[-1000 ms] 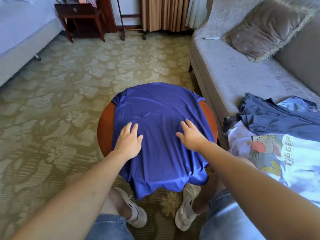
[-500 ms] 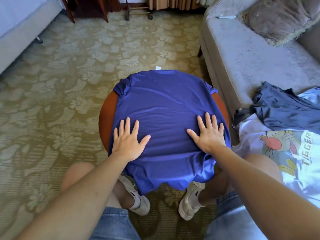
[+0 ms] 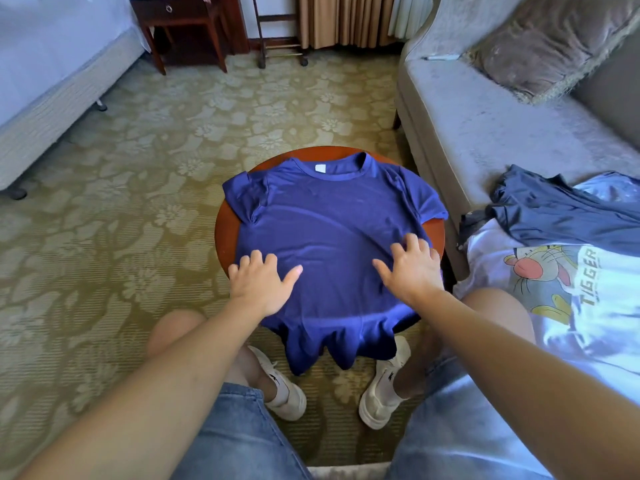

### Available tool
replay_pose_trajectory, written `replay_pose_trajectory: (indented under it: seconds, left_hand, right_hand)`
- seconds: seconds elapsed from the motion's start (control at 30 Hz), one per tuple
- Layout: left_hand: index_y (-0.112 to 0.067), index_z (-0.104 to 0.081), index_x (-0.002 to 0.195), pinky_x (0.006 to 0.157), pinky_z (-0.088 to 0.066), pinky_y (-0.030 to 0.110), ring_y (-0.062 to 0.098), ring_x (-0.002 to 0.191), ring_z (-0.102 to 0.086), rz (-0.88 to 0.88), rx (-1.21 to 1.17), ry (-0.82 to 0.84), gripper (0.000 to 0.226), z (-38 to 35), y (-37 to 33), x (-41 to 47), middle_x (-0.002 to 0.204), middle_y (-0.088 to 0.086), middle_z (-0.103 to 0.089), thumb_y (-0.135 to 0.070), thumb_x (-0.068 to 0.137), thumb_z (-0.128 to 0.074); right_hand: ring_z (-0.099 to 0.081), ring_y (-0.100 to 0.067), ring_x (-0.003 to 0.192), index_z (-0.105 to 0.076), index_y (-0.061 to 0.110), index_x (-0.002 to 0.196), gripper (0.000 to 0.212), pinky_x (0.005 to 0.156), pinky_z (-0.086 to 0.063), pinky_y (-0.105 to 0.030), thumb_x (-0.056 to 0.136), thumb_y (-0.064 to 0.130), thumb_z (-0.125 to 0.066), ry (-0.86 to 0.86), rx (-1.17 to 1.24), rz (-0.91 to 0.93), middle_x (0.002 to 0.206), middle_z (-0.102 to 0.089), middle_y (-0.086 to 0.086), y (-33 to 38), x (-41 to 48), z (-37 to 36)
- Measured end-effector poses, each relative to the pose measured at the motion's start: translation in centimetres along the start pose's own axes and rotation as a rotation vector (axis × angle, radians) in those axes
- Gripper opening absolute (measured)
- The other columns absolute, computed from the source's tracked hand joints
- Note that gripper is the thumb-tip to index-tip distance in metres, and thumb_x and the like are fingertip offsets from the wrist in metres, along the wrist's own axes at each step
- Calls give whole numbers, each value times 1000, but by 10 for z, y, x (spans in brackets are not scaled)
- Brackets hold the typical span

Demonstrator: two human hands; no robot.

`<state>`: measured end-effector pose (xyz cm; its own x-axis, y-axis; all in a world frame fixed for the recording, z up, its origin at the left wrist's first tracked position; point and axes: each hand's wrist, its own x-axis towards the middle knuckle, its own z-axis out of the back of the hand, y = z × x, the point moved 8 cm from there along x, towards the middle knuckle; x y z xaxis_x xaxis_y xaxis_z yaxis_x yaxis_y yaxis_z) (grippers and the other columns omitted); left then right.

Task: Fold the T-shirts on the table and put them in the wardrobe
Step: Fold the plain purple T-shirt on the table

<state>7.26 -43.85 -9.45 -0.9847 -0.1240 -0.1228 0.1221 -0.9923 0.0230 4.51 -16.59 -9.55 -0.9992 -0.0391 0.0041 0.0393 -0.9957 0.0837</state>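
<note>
- On the round wooden table (image 3: 221,233), head view: blue T-shirt (image 3: 332,233) spread flat, collar at 12 o'clock, hem hanging over the rim at 6 o'clock.
- Left hand (image 3: 261,284) at 7 o'clock on the shirt, right hand (image 3: 412,270) at 4 o'clock; both rest palm-down on the cloth, apart, fingers spread, gripping nothing.
- Sofa (image 3: 485,133) at 3 o'clock from the table: white printed T-shirt (image 3: 554,299), grey-blue garment (image 3: 561,213) lying partly over it.

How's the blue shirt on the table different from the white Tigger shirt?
The blue shirt is plain; the white shirt has a cartoon print. The blue shirt lies spread on the table under the left hand and right hand; the white shirt lies on the sofa, partly under a grey garment. Neither is folded.
</note>
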Motion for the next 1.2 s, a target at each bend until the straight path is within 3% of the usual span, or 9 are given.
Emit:
replay_pose_trajectory:
  seconds: [0.07, 0.2, 0.3, 0.47, 0.63, 0.87, 1.0, 1.07, 1.2]
  left_hand:
    - [-16, -48, 126, 100, -33, 44, 32, 124, -38, 16, -53, -20, 59, 6, 1, 13, 134, 10, -43, -64, 95, -32]
    - [-19, -29, 148, 114, -23, 47, 30, 146, -11, -27, -140, 66, 61, -4, -5, 42, 159, 9, -14, -55, 99, -37]
    - [-21, -16, 154, 119, -12, 51, 27, 150, 4, -19, -177, 118, 66, -12, -9, 66, 163, 7, 2, -54, 100, -33]
    - [-23, -14, 155, 119, -5, 55, 27, 150, 8, -9, -179, 57, 66, -10, -13, 107, 164, 6, 3, -54, 100, -31]
    - [-25, -3, 156, 118, 1, 56, 27, 149, 13, 57, -153, 128, 69, -27, -1, 143, 164, 3, 10, -61, 99, -18]
    - [-11, -46, 141, 113, -22, 46, 32, 139, -28, 129, -357, -225, 55, -8, 21, 131, 151, 11, -35, -46, 100, -40]
    - [-11, -60, 118, 98, -32, 47, 35, 118, -43, 171, -360, -242, 29, -2, 27, 122, 123, 13, -54, -29, 97, -51]
    - [-13, -59, 110, 96, -31, 45, 34, 115, -45, 199, -353, -256, 22, 6, 34, 124, 116, 11, -57, -17, 89, -57]
    - [-17, -56, 120, 103, -25, 44, 32, 124, -38, 142, -318, -290, 43, 32, 17, 141, 129, 8, -50, -10, 78, -60]
  right_hand:
    - [-19, -33, 143, -40, 12, 143, 62, 112, -23, -49, 97, 54, -41, 82, 40, 17, 155, -21, -15, 11, 14, -1]
    - [7, -28, 150, -12, 19, 155, 69, 119, -6, -52, 100, 57, -31, 244, 57, 54, 163, 6, -8, 29, 40, -17]
    - [9, -27, 150, -10, 20, 156, 69, 119, -4, -52, 100, 57, -27, 275, 67, 52, 163, 8, -8, 38, 62, -24]
    - [3, -27, 150, -19, 15, 154, 61, 120, -4, -54, 103, 47, -29, 167, 176, -61, 163, -2, -9, 18, 108, -20]
    - [10, -24, 150, -7, 25, 156, 69, 120, 3, -53, 99, 61, -21, 288, 101, -45, 164, 9, -2, -1, 130, -47]
    - [-14, -26, 147, -27, 24, 151, 67, 117, -11, -49, 97, 62, -25, 84, 87, -76, 161, -16, -4, -3, 123, -42]
    - [-45, -37, 115, -61, 12, 121, 53, 95, -31, -47, 99, 53, -34, -90, 8, -101, 125, -52, -14, 1, 121, -18]
    - [-47, -37, 111, -63, 8, 113, 46, 90, -33, -46, 101, 44, -37, -128, 45, -120, 120, -54, -15, -2, 134, -5]
    - [-39, -36, 127, -49, 9, 133, 40, 104, -29, -49, 99, 30, -44, -125, 167, -116, 140, -42, -14, -5, 170, 4]
